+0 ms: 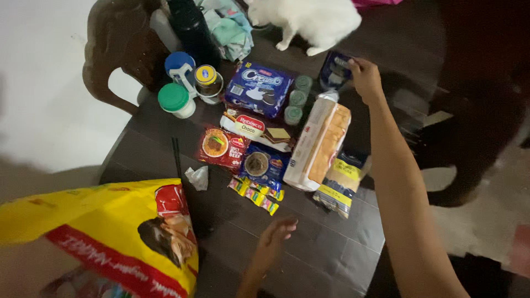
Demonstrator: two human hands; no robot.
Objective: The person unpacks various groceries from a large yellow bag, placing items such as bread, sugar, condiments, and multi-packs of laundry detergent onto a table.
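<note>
A big yellow bag point(105, 237) fills the near left corner of the dark table point(331, 254), its mouth facing the groceries. The left hand point(273, 240) hovers just beside the small yellow sachets point(256, 193), its grip loose and apart. The right hand point(364, 77) reaches far across, grip clamped on a small dark blue packet point(333, 70) beside the bread loaf point(323, 140).

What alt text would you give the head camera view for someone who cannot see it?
The right hand reaches across a dark table and grips a small dark blue packet, while the left hand hovers open near the front edge. Between them lie a bread loaf, biscuit packs and noodle packets; a yellow bag sits at left, a white cat beyond.
</note>
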